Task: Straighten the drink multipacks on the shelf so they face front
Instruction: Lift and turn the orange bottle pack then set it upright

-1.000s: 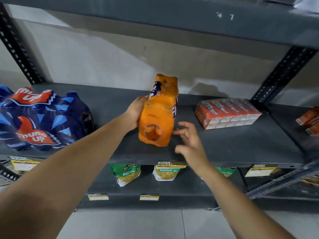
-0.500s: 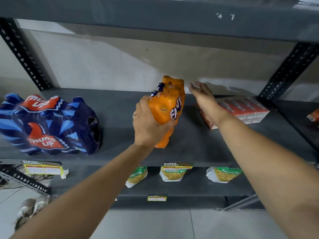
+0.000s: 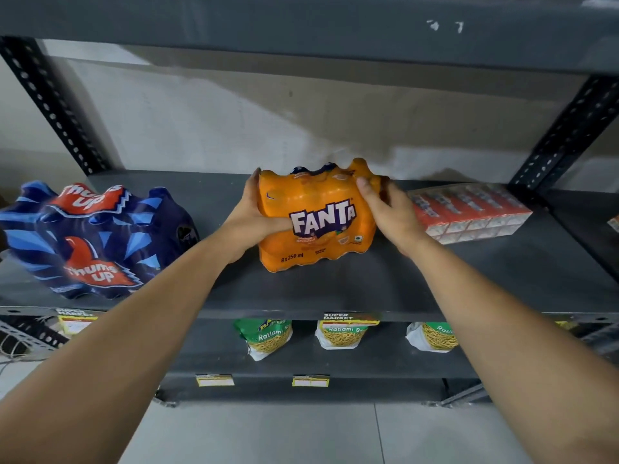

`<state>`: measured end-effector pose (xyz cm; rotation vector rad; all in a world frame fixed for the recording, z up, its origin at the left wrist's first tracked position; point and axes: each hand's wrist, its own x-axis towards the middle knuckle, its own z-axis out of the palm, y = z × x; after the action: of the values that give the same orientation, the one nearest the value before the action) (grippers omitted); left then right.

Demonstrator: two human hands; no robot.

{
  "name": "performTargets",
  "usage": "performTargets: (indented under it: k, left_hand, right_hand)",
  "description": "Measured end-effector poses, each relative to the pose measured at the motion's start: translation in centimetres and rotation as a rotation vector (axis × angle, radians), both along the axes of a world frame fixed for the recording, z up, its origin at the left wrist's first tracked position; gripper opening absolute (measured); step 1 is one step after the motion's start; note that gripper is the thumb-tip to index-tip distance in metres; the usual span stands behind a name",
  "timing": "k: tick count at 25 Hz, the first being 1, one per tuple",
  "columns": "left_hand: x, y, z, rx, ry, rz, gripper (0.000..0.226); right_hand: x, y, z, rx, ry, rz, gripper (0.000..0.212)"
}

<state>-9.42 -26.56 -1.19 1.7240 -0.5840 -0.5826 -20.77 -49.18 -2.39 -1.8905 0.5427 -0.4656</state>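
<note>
An orange Fanta multipack [image 3: 318, 226] stands on the grey shelf [image 3: 385, 289], its broad face with the logo turned toward me. My left hand [image 3: 254, 219] grips its left end, thumb across the front. My right hand [image 3: 388, 212] clasps its upper right corner. A dark blue Thums Up multipack [image 3: 97, 239] sits at the shelf's left, angled, with its printed face toward me and its right end turned a little back.
A flat red and white carton pack [image 3: 469, 212] lies just right of the Fanta pack. Slotted uprights [image 3: 50, 102] frame the bay and another shelf hangs overhead. Green snack bags [image 3: 268, 336] stand on the shelf below, behind price tags.
The Fanta pack has turned from end-on to broadside, logo now to the front. My right hand came in from behind the pack and closed on its right end.
</note>
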Motion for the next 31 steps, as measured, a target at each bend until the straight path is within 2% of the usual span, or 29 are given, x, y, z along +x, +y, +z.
performTargets:
  k: [2, 4, 8, 13, 21, 26, 31]
  left_hand:
    - [0.3, 0.3, -0.2, -0.001, 0.079, 0.0, 0.12]
    - [0.2, 0.7, -0.3, -0.023, 0.123, -0.039, 0.112]
    - [-0.7, 1.6, -0.4, -0.064, 0.164, -0.093, 0.101]
    - [-2.2, 3.0, -1.2, -0.082, 0.173, -0.109, 0.091]
    - [-2.8, 3.7, -1.2, -0.077, 0.182, -0.122, 0.089]
    - [-2.7, 3.9, -0.7, -0.073, 0.198, -0.157, 0.082]
    - [-3.0, 3.8, -0.5, -0.076, 0.213, -0.15, 0.089]
  right_hand:
    - [-0.8, 0.3, -0.5, -0.085, -0.004, -0.005, 0.057]
    - [-1.7, 0.9, -0.6, -0.176, -0.024, -0.042, 0.049]
    - [-3.7, 3.0, -1.4, -0.264, -0.077, -0.145, 0.04]
    - [-5.7, 5.0, -2.0, -0.326, -0.152, -0.271, 0.066]
    - [-6.6, 5.6, -2.2, -0.358, -0.142, -0.297, 0.064]
    - [-6.9, 6.3, -2.3, -0.389, -0.168, -0.331, 0.073]
    - [-7.0, 6.5, -2.7, -0.426, -0.156, -0.352, 0.065]
